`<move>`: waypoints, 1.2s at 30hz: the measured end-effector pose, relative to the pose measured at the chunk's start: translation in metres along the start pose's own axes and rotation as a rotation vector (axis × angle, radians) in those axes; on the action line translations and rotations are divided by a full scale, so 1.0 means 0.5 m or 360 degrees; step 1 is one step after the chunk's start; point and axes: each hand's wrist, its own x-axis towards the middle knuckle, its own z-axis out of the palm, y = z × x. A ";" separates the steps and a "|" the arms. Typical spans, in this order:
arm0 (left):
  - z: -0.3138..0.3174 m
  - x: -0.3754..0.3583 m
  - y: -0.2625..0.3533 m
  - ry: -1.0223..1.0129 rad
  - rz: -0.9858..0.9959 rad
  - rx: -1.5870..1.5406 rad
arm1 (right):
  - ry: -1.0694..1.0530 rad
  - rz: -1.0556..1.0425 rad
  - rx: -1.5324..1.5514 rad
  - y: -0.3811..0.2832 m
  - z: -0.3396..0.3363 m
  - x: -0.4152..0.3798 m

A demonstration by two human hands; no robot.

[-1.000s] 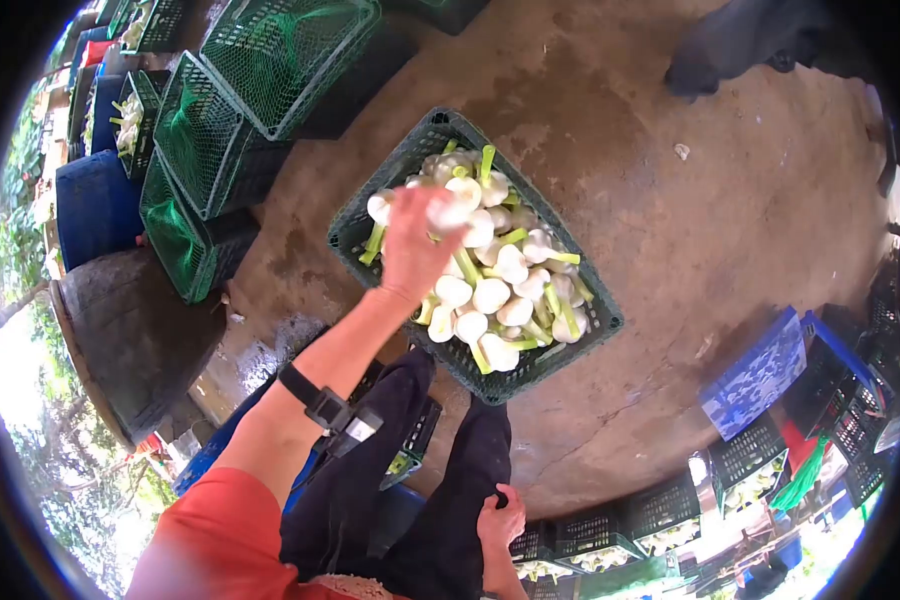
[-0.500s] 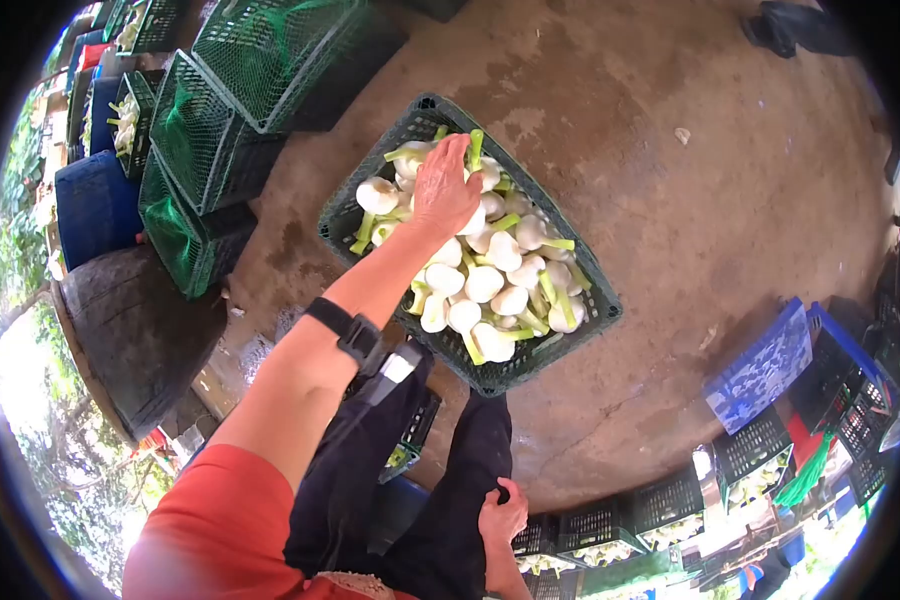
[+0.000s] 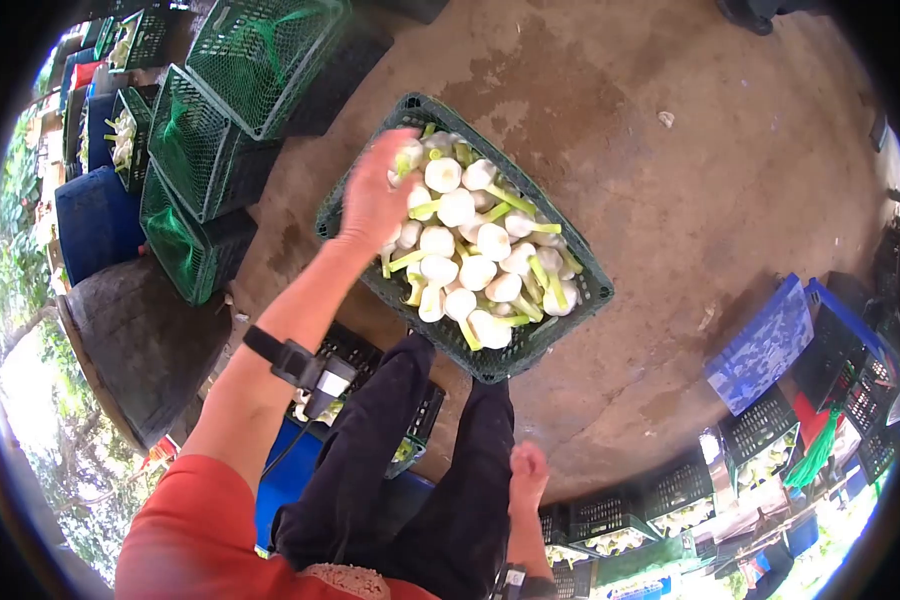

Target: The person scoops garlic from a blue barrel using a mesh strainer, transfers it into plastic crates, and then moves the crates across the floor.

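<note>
A crate (image 3: 580,300) of fennel bulbs (image 3: 470,250) on the floor is sorted; the left hand (image 3: 370,195) hovers open, the right hand (image 3: 527,468) hangs fisted. Another bulb likely gets gripped.

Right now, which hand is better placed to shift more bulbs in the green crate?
Probably the left hand: it is over the crate at the bulbs. The right hand hangs by the leg, away from it.

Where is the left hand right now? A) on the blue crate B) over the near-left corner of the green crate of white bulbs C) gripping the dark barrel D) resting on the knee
B: the left hand hangs over the green crate of white bulbs.
</note>
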 end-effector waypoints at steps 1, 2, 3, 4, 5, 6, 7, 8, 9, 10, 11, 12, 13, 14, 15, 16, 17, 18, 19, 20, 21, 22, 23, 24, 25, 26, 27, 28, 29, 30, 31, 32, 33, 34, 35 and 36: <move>-0.020 0.002 -0.062 0.0153 0.0017 0.0319 | -0.0008 0.0002 0.0057 -0.048 0.013 0.027; -0.043 0.003 -0.117 0.0141 -0.0040 0.0590 | -0.0001 -0.0224 -0.0011 -0.065 0.028 0.066; -0.048 -0.001 -0.178 0.0049 -0.0263 0.0667 | 0.0022 -0.0454 -0.0080 -0.083 0.045 0.106; -0.042 -0.010 -0.243 -0.0016 -0.0432 0.0590 | 0.0010 -0.0395 0.0079 -0.143 0.075 0.128; -0.049 0.000 -0.254 -0.0280 -0.0603 0.0388 | -0.0004 -0.0335 0.0237 -0.203 0.106 0.150; -0.049 0.006 -0.265 -0.0548 -0.0774 0.0191 | -0.0038 -0.0310 0.0271 -0.228 0.124 0.196; -0.037 0.006 -0.275 -0.0560 -0.0761 0.0180 | -0.0078 -0.0282 0.0304 -0.230 0.139 0.238; -0.020 0.002 -0.285 -0.0357 -0.0686 0.0426 | -0.0058 -0.0283 0.0306 -0.196 0.166 0.279; -0.005 0.003 -0.292 -0.0143 -0.0598 0.0662 | 0.0243 -0.0255 0.0219 -0.150 0.209 0.328; -0.005 0.010 -0.308 -0.0118 -0.0574 0.0681 | 0.0561 -0.0231 0.0142 -0.131 0.239 0.358; -0.007 0.026 -0.344 -0.0371 -0.0762 0.0324 | 0.0573 -0.0348 0.0219 -0.146 0.248 0.351; -0.012 0.032 -0.310 -0.0383 -0.0799 0.0179 | 0.0621 -0.0459 0.0292 -0.157 0.247 0.339; -0.001 0.036 -0.370 -0.0488 -0.0787 -0.0193 | 0.0595 -0.0476 0.0277 -0.159 0.239 0.339; 0.005 0.036 -0.402 -0.0455 -0.0739 -0.0257 | 0.0553 -0.0488 0.0267 -0.159 0.237 0.339; -0.005 0.036 -0.391 -0.0389 -0.0651 0.0108 | 0.0735 -0.0538 0.0176 -0.161 0.246 0.332; -0.010 0.035 -0.368 -0.0384 -0.0684 0.0252 | 0.0890 -0.0593 0.0079 -0.167 0.253 0.330; -0.008 0.028 -0.374 -0.0340 -0.0731 0.0269 | 0.0910 -0.0510 0.0061 -0.173 0.252 0.333; -0.010 0.023 -0.373 -0.0288 -0.0787 0.0298 | 0.0912 -0.0424 0.0044 -0.177 0.253 0.336; -0.016 0.018 -0.348 -0.0299 -0.0755 0.0408 | 0.1038 -0.0560 -0.0012 -0.159 0.260 0.355; -0.032 0.011 -0.319 -0.0288 -0.0732 0.0522 | 0.1037 -0.0573 0.0006 -0.146 0.254 0.374; -0.048 0.005 -0.292 -0.0289 -0.0749 0.0506 | 0.0856 -0.0566 0.0089 -0.136 0.244 0.389; -0.066 -0.011 -0.244 -0.0280 -0.0743 0.0491 | 0.0680 -0.0571 0.0191 -0.140 0.215 0.387; -0.076 -0.027 -0.196 -0.0176 -0.0692 0.0553 | 0.0402 -0.0500 0.0485 -0.173 0.169 0.372; -0.079 -0.052 -0.120 -0.0066 -0.0627 0.0620 | 0.0407 -0.0513 0.0548 -0.174 0.116 0.362; -0.074 -0.074 -0.026 -0.0111 -0.0655 0.0589 | 0.0330 -0.0412 0.0569 -0.169 0.078 0.359; -0.074 -0.102 0.042 -0.0157 -0.0689 0.0558 | 0.0246 -0.0314 0.0582 -0.160 0.047 0.361; -0.069 -0.130 0.048 -0.0117 -0.0702 0.0387 | 0.0244 -0.0314 0.0626 -0.150 0.005 0.348; -0.061 -0.155 0.059 -0.0098 -0.0719 0.0221 | 0.0257 -0.0291 0.0777 -0.139 -0.045 0.320; -0.057 -0.175 0.099 -0.0181 -0.0761 -0.0023 | 0.0288 -0.0300 0.0930 -0.128 -0.080 0.300; -0.030 -0.195 0.168 -0.0264 -0.0804 -0.0258 | 0.0304 -0.0312 0.0975 -0.116 -0.133 0.297; 0.003 -0.215 0.225 -0.0255 -0.0897 -0.0269 | 0.0339 -0.0293 0.0900 -0.096 -0.192 0.298; 0.040 -0.235 0.279 -0.0243 -0.0991 -0.0279 | 0.0371 -0.0272 0.0825 -0.085 -0.258 0.303; 0.079 -0.255 0.339 -0.0280 -0.1079 -0.0359 | 0.0424 -0.0239 0.0636 -0.086 -0.336 0.302; 0.124 -0.275 0.398 -0.0321 -0.1176 -0.0440 | 0.0476 -0.0198 0.0439 -0.083 -0.419 0.300; 0.175 -0.295 0.457 -0.0322 -0.1193 -0.0406 | 0.0539 -0.0248 0.0315 -0.075 -0.497 0.309; 0.220 -0.301 0.497 -0.0325 -0.1220 -0.0363 | 0.0607 -0.0079 0.0294 -0.074 -0.556 0.315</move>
